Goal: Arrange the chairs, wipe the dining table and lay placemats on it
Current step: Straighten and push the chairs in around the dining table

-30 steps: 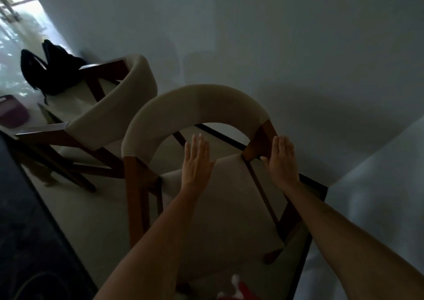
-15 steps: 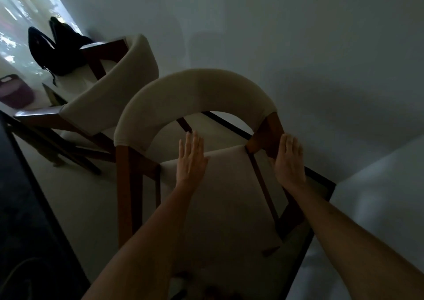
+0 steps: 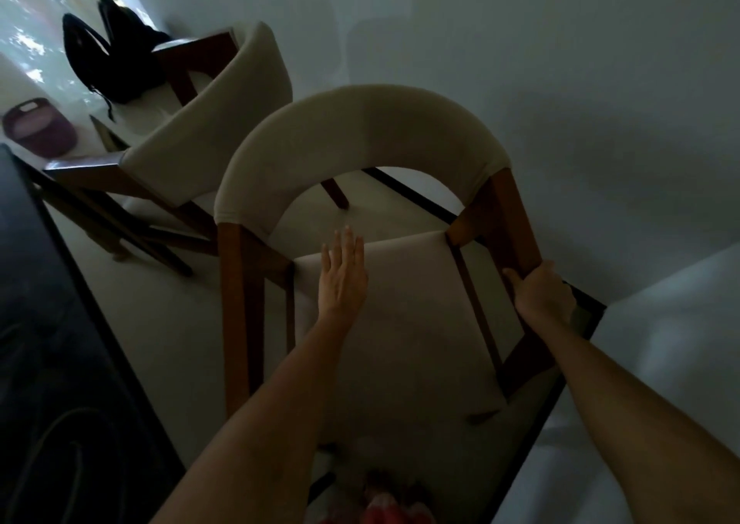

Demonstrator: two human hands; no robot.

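Note:
A wooden chair with a curved cream backrest and cream seat stands right in front of me, close to the white wall. My right hand is closed around its right wooden armrest post. My left hand is flat and open, fingers together, hovering over the rear of the seat cushion. A second matching chair stands behind it to the left, turned sideways, with a black backpack on its seat.
A dark rug covers the floor at the left. A purple basket sits on the floor near the bright window at the far left. The white wall runs close along the right. My foot shows at the bottom.
My right hand went from open beside the armrest post to gripping it. The left hand stayed open over the seat. The view shifted closer to the chair.

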